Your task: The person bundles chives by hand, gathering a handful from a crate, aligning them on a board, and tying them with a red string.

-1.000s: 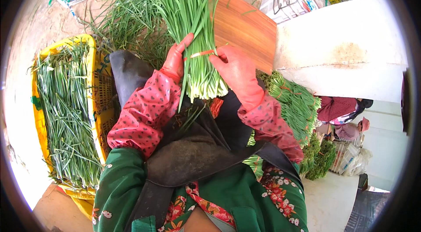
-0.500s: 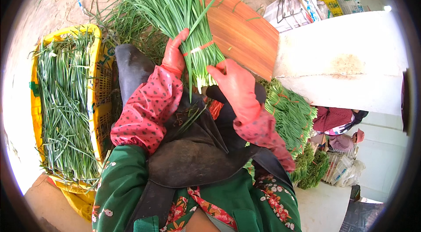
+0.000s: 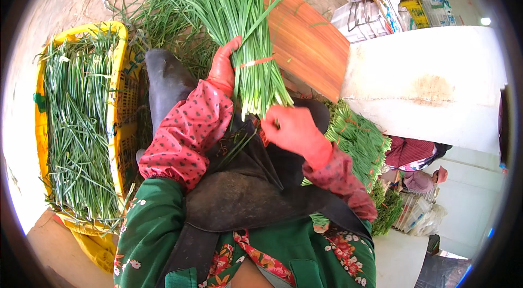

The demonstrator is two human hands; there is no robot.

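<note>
A large bunch of garlic chives (image 3: 239,21), bound by a thin red band (image 3: 256,62), slants upward in front of my lap with its pale cut ends toward me. My left hand (image 3: 223,67), in a reddish rubber glove, is closed around the bunch from its left side, the thumb lying along the leaves. Just below and right of the cut ends is my gloved right hand (image 3: 297,130), fingers curled in beside the stalk tips. What lies inside those fingers, if anything, is hidden. A dark apron (image 3: 234,201) covers my lap, with a few loose leaves on it.
On the left stands a yellow crate (image 3: 115,124) packed with chives. Loose leaves (image 3: 169,21) litter the ground ahead. A wood-grain board (image 3: 308,43) and a white panel (image 3: 425,65) stand at the right. Tied bunches (image 3: 359,141) are stacked by my right arm; another person (image 3: 411,152) is beyond.
My right hand has come away from the side of the stalks, moving down toward me and curling. The bunch and my left hand have shifted slightly right, the bunch standing more upright.
</note>
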